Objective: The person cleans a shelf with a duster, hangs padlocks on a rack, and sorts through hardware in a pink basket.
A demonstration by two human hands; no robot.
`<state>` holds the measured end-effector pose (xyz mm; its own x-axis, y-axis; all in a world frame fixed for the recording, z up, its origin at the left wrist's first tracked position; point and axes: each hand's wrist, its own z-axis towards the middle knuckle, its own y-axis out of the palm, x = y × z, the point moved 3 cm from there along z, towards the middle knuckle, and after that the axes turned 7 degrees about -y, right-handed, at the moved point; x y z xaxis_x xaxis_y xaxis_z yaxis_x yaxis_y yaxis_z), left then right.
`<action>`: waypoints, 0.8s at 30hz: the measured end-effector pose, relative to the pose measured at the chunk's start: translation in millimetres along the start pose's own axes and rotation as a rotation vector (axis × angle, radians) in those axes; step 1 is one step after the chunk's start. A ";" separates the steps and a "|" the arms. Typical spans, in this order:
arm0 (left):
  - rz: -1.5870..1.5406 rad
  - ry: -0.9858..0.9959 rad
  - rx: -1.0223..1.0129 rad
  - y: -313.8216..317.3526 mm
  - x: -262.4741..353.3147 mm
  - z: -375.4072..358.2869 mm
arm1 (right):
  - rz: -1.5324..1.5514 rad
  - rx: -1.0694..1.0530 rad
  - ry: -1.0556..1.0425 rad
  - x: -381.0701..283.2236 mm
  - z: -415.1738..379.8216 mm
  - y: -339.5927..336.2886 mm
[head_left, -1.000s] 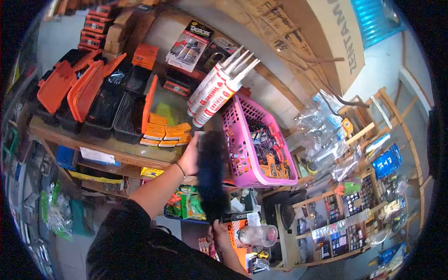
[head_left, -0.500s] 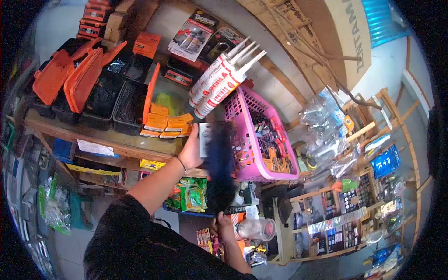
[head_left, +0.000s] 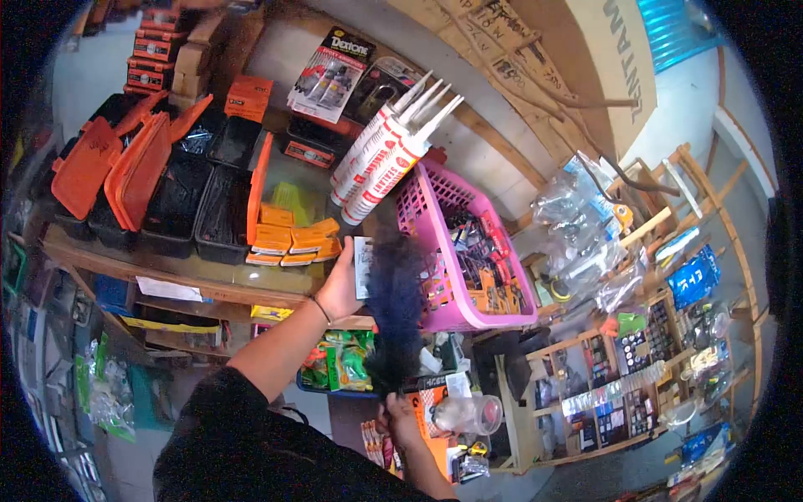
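At the shelf edge, my left hand grips a flat item with a white printed face, thumb upward along its side. Right beside that item stands a long, dark, blurred object, upright and fuzzy at its edges; its exact kind is unclear. My right hand is closed at the lower end of this dark object. Small orange boxes lie just left of my left hand. White sealant tubes stand behind, and a pink basket of packaged goods is to the right.
Black bins with orange lids line the wooden shelf at left. Below are green packets and a clear plastic jar. Wooden racks with small goods fill the right, near hanging plastic bags.
The view has shifted slightly, so the shelf goods appear a little lower and further left. Both hands keep nearly the same grip, and the dark object stays blurred between them.
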<state>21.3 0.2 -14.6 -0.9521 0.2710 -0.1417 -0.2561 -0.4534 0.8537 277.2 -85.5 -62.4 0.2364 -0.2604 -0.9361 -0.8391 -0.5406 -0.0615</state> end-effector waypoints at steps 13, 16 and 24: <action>0.479 0.073 0.128 7.0 1.5 10.2 | -0.020 -0.028 -0.014 13.8 5.1 7.6; 0.480 0.196 0.477 19.0 -4.3 0.4 | -0.039 -0.258 0.050 25.7 -8.3 33.5; 0.275 -0.177 0.102 10.1 -2.4 -5.6 | -0.065 -0.333 0.118 12.0 -0.9 34.2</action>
<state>20.0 -9.7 -8.4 -0.9370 0.2978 0.1824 0.0327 -0.4452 0.8948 251.8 -107.9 -75.4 0.3553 -0.2971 -0.8863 -0.6195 -0.7849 0.0147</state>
